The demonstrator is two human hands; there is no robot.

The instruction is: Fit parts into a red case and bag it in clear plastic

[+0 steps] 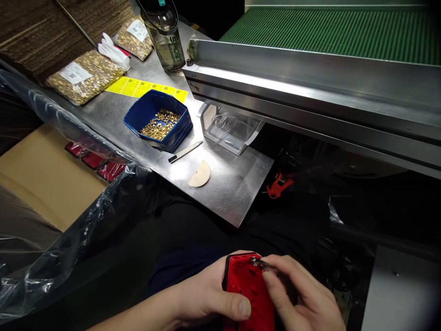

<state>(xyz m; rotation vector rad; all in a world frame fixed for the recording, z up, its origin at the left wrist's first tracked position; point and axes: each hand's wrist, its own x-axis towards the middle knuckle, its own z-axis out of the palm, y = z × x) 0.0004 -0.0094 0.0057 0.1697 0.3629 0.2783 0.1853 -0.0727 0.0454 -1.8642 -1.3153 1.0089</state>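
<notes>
Low in the view, my left hand (217, 292) is wrapped round a red plastic housing (250, 299) with a black edge, its thumb lying across the front face. My right hand (299, 289) pinches a small dark, shiny piece (255, 262) between thumb and fingers at the housing's upper right corner. Whether that piece touches the housing, and its exact kind, I cannot make out. The lower part of the housing runs out of the frame.
A metal table (227, 193) bears a blue bin (132, 120) of small brass parts, a pen (186, 152), a clear tray (230, 131), bags of brass parts (86, 76) and a bottle (165, 46). A green conveyor (330, 34) stands right. A plastic-lined carton (44, 174) holds red pieces.
</notes>
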